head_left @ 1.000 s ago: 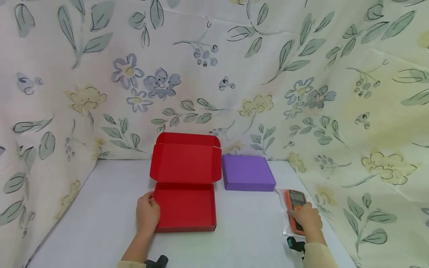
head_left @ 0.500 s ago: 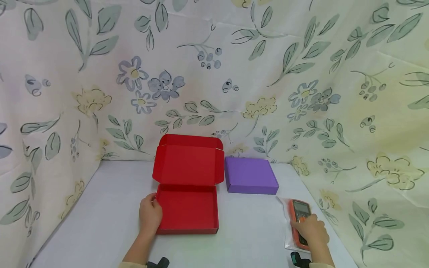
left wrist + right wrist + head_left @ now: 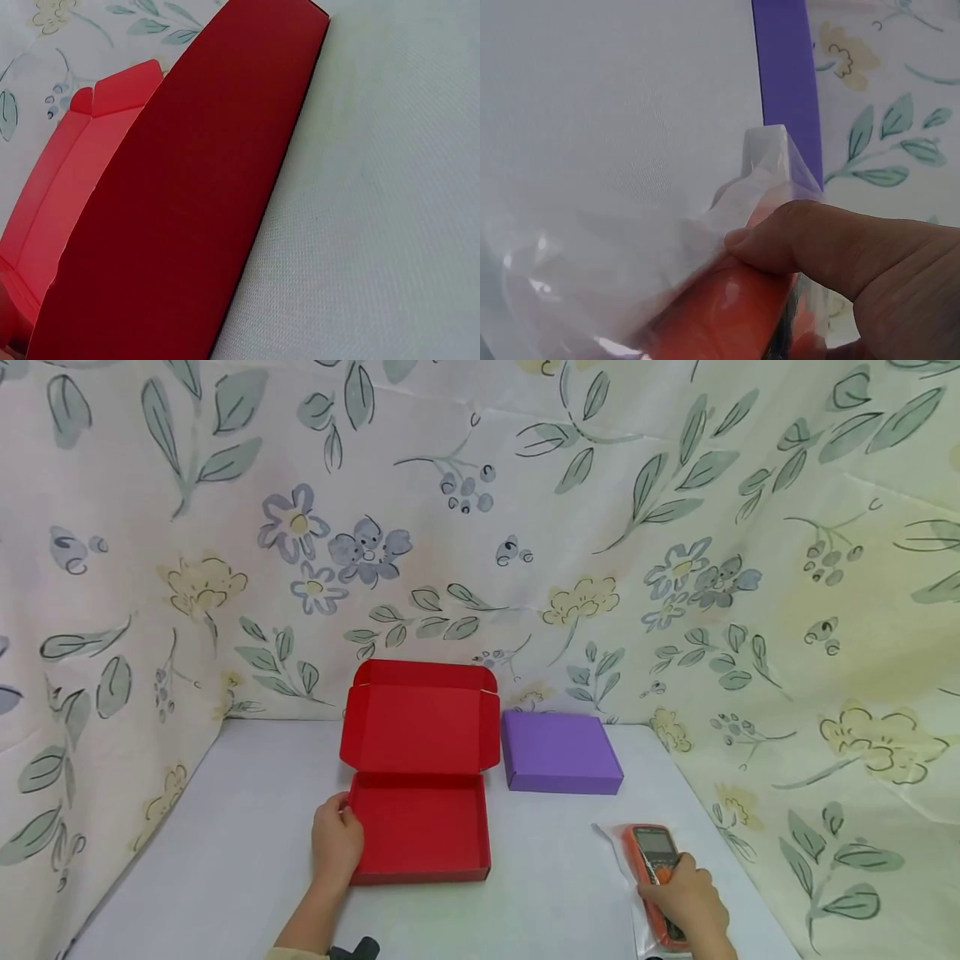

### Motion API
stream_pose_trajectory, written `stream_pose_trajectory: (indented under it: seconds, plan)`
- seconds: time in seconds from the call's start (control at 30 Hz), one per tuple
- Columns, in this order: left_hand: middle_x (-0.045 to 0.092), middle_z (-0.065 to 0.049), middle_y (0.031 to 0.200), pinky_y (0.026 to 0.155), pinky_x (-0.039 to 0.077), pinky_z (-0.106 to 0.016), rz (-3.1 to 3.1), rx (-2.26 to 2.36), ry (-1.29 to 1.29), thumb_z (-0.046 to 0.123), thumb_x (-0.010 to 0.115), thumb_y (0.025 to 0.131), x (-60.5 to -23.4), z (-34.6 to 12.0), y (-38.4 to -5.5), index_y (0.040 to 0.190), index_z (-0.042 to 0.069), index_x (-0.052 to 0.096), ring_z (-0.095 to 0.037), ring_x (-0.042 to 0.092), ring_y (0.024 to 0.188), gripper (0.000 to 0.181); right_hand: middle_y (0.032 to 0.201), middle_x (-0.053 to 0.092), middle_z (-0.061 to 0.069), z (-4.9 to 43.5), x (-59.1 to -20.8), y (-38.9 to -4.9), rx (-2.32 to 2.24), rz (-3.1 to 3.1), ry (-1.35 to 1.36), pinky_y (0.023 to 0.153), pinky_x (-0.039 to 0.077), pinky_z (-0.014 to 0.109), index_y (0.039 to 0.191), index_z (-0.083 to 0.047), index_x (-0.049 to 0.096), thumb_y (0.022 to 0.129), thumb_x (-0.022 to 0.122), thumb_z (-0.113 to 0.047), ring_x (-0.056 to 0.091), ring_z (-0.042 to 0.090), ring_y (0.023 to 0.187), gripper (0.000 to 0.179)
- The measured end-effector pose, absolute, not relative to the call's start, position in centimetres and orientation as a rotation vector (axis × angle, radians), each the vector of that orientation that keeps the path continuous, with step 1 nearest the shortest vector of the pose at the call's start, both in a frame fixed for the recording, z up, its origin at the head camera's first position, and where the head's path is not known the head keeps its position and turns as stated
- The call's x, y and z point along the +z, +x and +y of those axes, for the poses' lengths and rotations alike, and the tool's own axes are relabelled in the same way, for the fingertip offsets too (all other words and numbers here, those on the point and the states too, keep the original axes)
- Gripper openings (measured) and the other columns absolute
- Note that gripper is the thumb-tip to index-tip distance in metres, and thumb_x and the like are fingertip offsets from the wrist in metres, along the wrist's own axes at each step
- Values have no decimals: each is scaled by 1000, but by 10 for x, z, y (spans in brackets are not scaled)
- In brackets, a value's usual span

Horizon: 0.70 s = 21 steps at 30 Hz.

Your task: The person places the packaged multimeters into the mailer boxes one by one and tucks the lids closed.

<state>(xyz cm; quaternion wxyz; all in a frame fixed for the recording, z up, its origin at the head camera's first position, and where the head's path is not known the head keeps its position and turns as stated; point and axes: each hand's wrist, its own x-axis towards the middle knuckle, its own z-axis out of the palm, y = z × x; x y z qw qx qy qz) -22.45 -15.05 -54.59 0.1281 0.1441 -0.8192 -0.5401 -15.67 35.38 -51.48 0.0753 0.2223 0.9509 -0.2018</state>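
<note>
Multimeter (image 3: 649,865), orange w/ dark screen, is in clear plastic bag (image 3: 592,270) at near R of white table (image 3: 555,877); can't tell if it's touching the surface. R hand (image 3: 688,902) grips it thru the plastic, thumb on orange side per R-wrist view. Tan sleeve (image 3: 294,954) & blk gadget (image 3: 366,948) at L wrist, bottom edge. Bit farther, L hand (image 3: 337,842) pinches L wall of red box (image 3: 420,833); box stands open, lid w/ side flaps raised at its far side. Purple box (image 3: 562,752), closed, lies flat just R of lid. Behind all: pale cloth (image 3: 450,560) w/ grn leaves, blue + yellow flowers, down to table's far edge.
</note>
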Motion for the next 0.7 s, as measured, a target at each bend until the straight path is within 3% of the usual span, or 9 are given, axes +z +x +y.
stream_pose_trajectory:
  seconds: [0.33,0.7]
  plan:
    - [50,-34,136,105,42,-63,-2382,-1602,422,1,45,102,-547,-151,-225,140,-15,47,-50,48,125,42,101,52,30,335,-520,-156,-569,2937,503,65,51,53,138,17,35,68,88,-45,57,39,83,107]
    - [51,-33,134,104,43,-62,-2394,-1585,433,2,46,102,-548,-151,-224,140,-14,48,-49,49,122,41,104,56,20,316,-522,-163,-559,2977,294,65,49,47,140,13,41,66,88,-39,57,30,84,103]
